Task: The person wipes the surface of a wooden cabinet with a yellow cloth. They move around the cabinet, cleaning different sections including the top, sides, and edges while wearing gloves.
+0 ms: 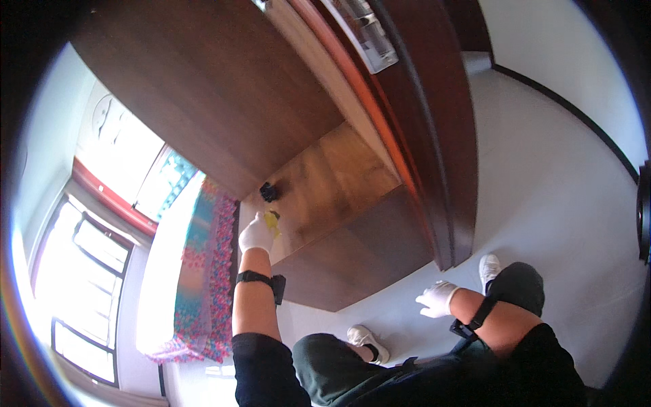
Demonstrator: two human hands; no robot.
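Note:
In a white glove, my left hand [255, 235] is closed on a yellow cloth [272, 220] at the left side of the wooden shelf surface [325, 178]. Just beyond the cloth, a small black object [268, 192] sits against the back panel [218, 91]; what it is cannot be told. My right hand [436, 298], also gloved in white, hangs low over the floor with its fingers slightly apart. It holds nothing, and the end of the red-brown door or side panel [452, 224] is above it in the picture.
A bed or table with a floral ruffled cover [196, 285] stands close on the left, below a bright barred window [86, 295]. Pale floor [549, 193] stretches to the right, up to a white wall with dark skirting [574, 107]. A clear plastic item [374, 38] hangs on the dark panel.

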